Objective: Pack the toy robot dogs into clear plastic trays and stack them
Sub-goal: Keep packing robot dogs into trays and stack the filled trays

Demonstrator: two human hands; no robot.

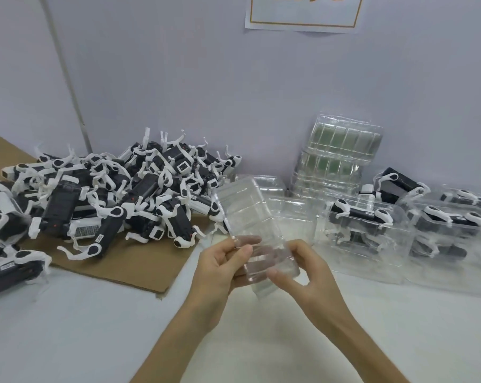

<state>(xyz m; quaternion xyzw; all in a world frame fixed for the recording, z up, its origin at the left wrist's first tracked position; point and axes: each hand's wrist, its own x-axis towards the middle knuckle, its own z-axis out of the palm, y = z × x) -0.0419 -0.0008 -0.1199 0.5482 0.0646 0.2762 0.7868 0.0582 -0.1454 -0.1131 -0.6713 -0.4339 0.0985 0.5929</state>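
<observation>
Fingers (246, 248) of left hand (220, 268) and right hand (305, 272) pinch one empty tray (242, 208); packed trays (366, 230) stand at right edge of worktop (95, 327); most dogs (140, 194) await packing.

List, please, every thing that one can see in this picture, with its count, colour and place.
loose toy dogs: many, too tangled to count, black and white, heaped at left on the cardboard
cardboard sheet: one, brown, flat on the table, left
held tray: one, clear, empty, raised in the middle
empty tray stack: one, clear with green tint, by the wall, right of centre
lying empty trays: at least two, clear, behind the held tray
packed trays: several, clear, dogs inside, right
paper sign: one, white, orange frame, on the wall
table: one, white
left hand: grips the held tray's near end
right hand: pinches the same end
</observation>
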